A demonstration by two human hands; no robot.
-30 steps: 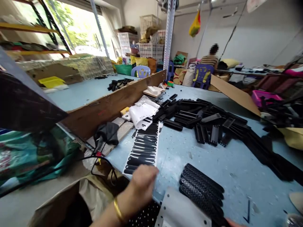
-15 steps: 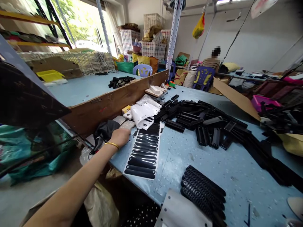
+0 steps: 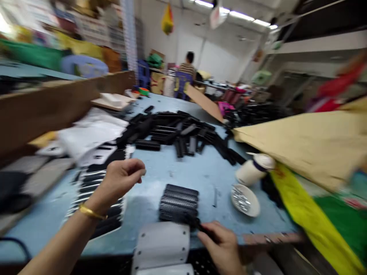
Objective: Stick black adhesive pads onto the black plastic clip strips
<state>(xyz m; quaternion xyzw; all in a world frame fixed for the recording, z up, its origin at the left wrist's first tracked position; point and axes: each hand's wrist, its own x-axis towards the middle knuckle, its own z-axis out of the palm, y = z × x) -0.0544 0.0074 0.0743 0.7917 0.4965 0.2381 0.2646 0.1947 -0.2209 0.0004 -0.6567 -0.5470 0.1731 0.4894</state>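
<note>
My left hand [image 3: 122, 178] is raised over the blue table, fingers pinched together. Something pale shows at its fingertips, too small and blurred to name. Below its wrist lies a sheet of glossy black strips [image 3: 113, 214] with rounded ends. My right hand [image 3: 220, 244] is closed at the table's front edge around a thin black item [image 3: 196, 222], largely hidden by the fingers. That item meets the corner of a row of black patterned strips [image 3: 179, 200] lying side by side. In front of those strips rests a grey-white sheet with dark round spots [image 3: 163, 244], overhanging the edge.
A white bowl of small shiny metal pieces [image 3: 254, 208] and a cream bottle [image 3: 248, 173] stand at the right. Many black plastic pieces [image 3: 164, 131] are heaped farther back. A wooden divider [image 3: 63, 97] borders the left. A person [image 3: 187, 68] sits in the background.
The view has swung right. My left hand has left the grey items beside the divider and moved right above the strips. My right hand has come into view, holding the thin black item.
</note>
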